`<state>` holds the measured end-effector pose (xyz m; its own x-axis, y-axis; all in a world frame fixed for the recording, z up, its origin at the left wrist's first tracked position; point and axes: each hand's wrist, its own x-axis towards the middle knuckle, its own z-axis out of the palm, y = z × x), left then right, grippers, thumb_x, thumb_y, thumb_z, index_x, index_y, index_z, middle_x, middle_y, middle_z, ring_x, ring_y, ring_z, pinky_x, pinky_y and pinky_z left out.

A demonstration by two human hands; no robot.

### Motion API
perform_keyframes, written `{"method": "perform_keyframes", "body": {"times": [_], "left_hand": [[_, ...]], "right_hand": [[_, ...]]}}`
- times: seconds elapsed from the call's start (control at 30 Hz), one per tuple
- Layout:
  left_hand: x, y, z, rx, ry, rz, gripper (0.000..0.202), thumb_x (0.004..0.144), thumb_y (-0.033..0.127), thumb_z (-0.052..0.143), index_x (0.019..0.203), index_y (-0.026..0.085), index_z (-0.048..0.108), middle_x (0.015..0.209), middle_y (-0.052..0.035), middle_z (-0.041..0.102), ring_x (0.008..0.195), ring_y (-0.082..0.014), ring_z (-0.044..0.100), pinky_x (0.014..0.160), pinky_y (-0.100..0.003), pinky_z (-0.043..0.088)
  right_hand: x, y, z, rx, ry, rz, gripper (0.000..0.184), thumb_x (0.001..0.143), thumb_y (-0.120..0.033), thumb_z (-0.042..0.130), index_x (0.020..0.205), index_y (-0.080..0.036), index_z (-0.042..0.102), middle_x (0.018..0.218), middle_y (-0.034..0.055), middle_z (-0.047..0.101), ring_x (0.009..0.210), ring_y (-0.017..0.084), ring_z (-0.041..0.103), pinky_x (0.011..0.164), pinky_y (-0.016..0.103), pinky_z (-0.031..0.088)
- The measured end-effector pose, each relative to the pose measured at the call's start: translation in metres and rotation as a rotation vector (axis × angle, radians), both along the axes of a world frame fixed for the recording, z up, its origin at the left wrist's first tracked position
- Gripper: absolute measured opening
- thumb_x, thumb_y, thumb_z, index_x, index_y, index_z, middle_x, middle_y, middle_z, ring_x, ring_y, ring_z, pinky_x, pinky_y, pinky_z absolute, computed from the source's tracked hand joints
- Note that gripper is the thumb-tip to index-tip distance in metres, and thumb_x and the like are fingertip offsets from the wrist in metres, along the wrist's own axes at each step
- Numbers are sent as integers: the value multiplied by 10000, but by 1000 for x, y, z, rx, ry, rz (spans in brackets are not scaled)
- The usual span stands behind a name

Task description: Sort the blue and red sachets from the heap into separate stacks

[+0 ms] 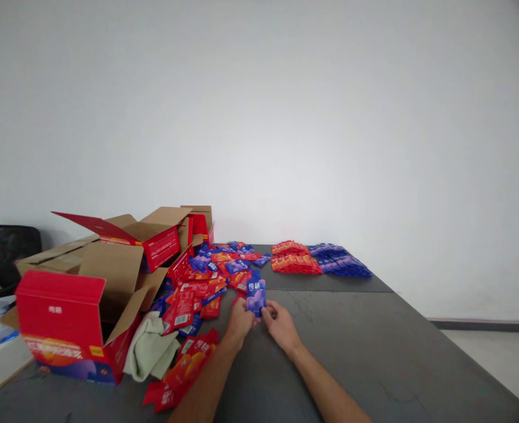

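Both hands meet at the middle of the grey table (374, 341). My left hand (238, 322) and my right hand (278, 323) pinch the lower edge of a purple sachet (256, 295), which stands upright between them. Just beyond it lies a loose heap of red and purple sachets (215, 276). More red sachets (184, 367) lie by my left forearm.
Open red-and-brown cartons (109, 258) and a red box (60, 320) crowd the left side, with a pale green cloth (151, 349) beside them. Sorted rows of red sachets (294, 258) and purple sachets (341, 261) lie at the far edge. A black chair (7, 247) stands at left.
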<state>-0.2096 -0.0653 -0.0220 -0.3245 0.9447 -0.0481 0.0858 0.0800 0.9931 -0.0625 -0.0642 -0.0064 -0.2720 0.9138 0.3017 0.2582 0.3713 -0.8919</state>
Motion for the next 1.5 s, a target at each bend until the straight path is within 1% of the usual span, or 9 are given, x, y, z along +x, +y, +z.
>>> {"method": "perform_keyframes", "body": {"times": [0.13,0.27,0.4,0.57,0.77,0.93,1.2,1.37,1.5], "left_hand": [[20,7,-11,47,24,-115,273,624,56,632,787,193,462,687,37,627,620,-120,629,526,-190,430],[27,7,-16,88,27,-189,281,632,67,632,812,204,465,740,38,634,675,-118,622,554,-194,439],[28,0,-10,45,115,-168,334,603,104,710,826,210,486,735,29,628,675,-128,611,567,-211,444],[37,-13,-5,35,100,-316,360,565,95,720,848,207,528,736,20,646,673,-152,617,570,-235,455],[48,-22,2,66,5,-445,250,628,120,664,837,193,549,758,10,660,715,-152,634,611,-231,468],[46,-22,-1,136,-158,-518,211,657,110,581,845,178,516,732,23,616,653,-115,609,585,-205,444],[45,-19,-7,86,-55,-543,120,675,139,576,790,161,549,680,19,600,597,-100,576,538,-191,415],[51,-21,-6,-19,2,-429,118,716,248,622,767,166,555,631,12,606,538,-133,607,446,-201,434],[53,-19,-12,-60,-52,-349,225,727,350,667,777,159,559,653,-13,642,545,-155,647,404,-197,450]], "right_hand": [[19,13,-14,-48,127,-98,278,812,-460,583,822,-187,636,672,-4,640,621,161,576,631,267,447],[26,19,-26,-93,164,-142,225,763,-423,608,738,-200,587,618,-37,573,573,132,500,584,247,394],[26,15,-16,-162,200,-101,252,750,-439,652,716,-204,567,594,-52,532,548,119,453,535,228,351],[32,9,7,-151,329,-111,418,834,-599,581,774,-187,624,688,-15,594,638,142,509,582,234,391],[41,21,-3,-174,399,-176,485,775,-652,632,729,-169,648,648,-11,583,586,128,473,551,232,376],[41,19,-3,-279,463,-89,460,765,-623,671,707,-170,612,617,-18,548,545,111,434,510,224,344],[41,18,2,-267,504,-47,430,791,-578,675,684,-178,561,593,-50,486,526,88,381,501,211,301],[42,21,3,-245,501,-112,433,791,-598,655,704,-184,567,593,-49,497,527,94,394,496,210,317],[45,22,2,-209,369,-139,428,828,-591,592,858,-170,657,719,-5,619,634,136,528,574,227,419]]}}
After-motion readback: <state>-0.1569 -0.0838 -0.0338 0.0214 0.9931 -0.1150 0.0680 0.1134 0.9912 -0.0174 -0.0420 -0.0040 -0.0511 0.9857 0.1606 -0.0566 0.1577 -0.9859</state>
